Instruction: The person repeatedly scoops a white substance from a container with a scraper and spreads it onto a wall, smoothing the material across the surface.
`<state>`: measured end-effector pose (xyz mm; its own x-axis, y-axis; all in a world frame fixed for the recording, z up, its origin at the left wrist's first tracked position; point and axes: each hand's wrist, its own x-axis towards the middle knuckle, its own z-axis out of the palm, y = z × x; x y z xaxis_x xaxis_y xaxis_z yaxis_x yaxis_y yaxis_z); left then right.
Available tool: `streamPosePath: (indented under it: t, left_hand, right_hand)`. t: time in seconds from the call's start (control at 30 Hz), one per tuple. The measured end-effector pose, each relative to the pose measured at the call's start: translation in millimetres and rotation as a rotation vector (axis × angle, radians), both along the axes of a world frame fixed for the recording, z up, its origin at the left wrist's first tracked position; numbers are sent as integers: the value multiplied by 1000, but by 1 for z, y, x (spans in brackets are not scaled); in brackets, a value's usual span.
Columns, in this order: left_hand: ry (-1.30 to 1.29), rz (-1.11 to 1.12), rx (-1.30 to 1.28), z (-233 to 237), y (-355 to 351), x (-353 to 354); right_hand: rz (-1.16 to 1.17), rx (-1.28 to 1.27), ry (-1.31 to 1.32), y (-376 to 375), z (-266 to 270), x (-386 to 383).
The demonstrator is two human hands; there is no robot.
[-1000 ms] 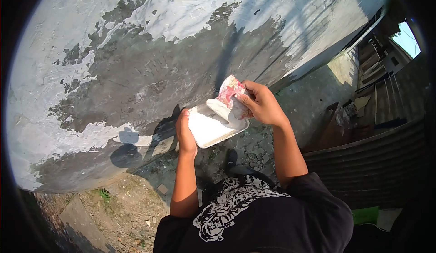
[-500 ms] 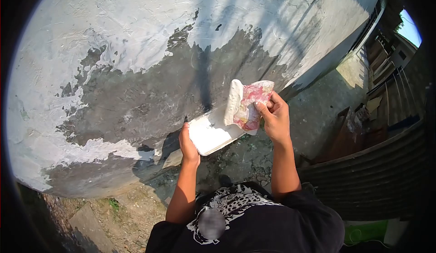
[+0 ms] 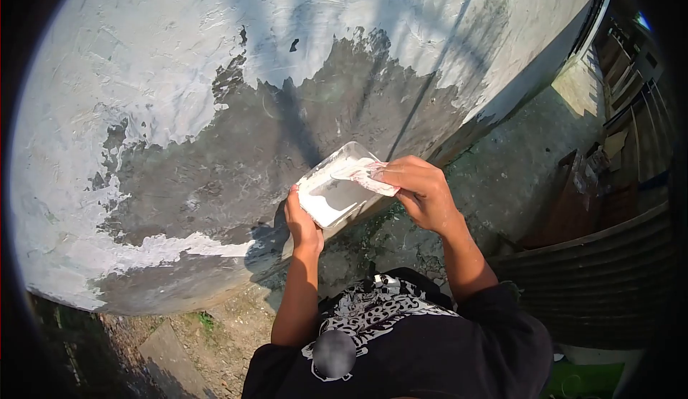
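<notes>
My left hand (image 3: 303,223) grips the near left end of a rectangular clear plastic container (image 3: 350,150). Wet white putty (image 3: 345,200) lies inside it. Between the fingers and thumb of my right hand (image 3: 424,190) is a flat putty scraper (image 3: 378,183), smeared white with reddish patches. The scraper is tilted over the container's right side, its far edge in or just above the putty; exact contact cannot be made out. Both hands are in front of a wall (image 3: 215,177) with a dark grey bare area and rough white coating around it.
A concrete strip (image 3: 494,173) runs along the wall's foot to the right. Corrugated sheeting (image 3: 588,277) and brown boards (image 3: 562,205) stand on the right. Rubble-strewn soil (image 3: 222,334) and a flat slab (image 3: 168,356) lie at lower left.
The scraper has turned from showing its broad face, with a roll of putty on its edge, to lying lower over the container. The container is tilted more upright in view.
</notes>
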<state>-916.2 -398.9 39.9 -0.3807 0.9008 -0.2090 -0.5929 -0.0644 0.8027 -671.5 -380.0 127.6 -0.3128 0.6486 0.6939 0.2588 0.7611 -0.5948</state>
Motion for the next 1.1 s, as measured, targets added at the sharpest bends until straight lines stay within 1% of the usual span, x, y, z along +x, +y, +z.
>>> streamPosePath:
  t: [0.07, 0.1, 0.13, 0.2, 0.23, 0.37, 0.43, 0.63, 0.67, 0.73, 0.87, 0.97, 1.0, 1.07, 1.1]
  left_hand:
    - [-13, -24, 37, 0, 7, 2]
    - [-50, 7, -20, 12, 9, 8]
    - [-46, 4, -15, 16, 13, 9]
    - [-1, -19, 30, 23, 20, 12]
    - [0, 1, 11, 30, 22, 18]
    - [-11, -37, 14, 25, 29, 26]
    - [15, -96, -36, 27, 29, 29]
    - [21, -162, -105, 13, 35, 36]
    - [19, -164, -105, 13, 37, 38]
    - [-26, -96, -158, 14, 39, 43]
    - [14, -161, -136, 19, 40, 34]
    - [25, -162, -106, 17, 45, 35]
    - [17, -124, -115, 16, 46, 36]
    - [8, -91, -118, 13, 48, 39]
    - [9, -57, -75, 13, 49, 41]
  right_hand:
    - [-45, 302, -214, -2, -4, -6]
    - [-87, 342, -321, -4, -11, -9]
    - [-91, 347, -317, -7, -15, -10]
    - [-110, 372, -420, -14, -21, -15]
    - [-128, 366, -413, -16, -25, -14]
    - [-157, 370, -446, -21, -26, 2]
    - [-174, 372, -493, -24, -24, 11]
    - [-171, 356, -535, -34, -17, 30]
    - [-173, 355, -538, -35, -14, 33]
    - [-149, 376, -551, -36, -7, 39]
    - [-183, 369, -512, -28, -7, 51]
    - [-160, 172, -164, -18, -10, 53]
    - [-161, 172, -164, -16, -16, 51]
    - [-232, -227, 339, -13, -26, 45]
    - [-143, -373, 643, -11, -23, 38]
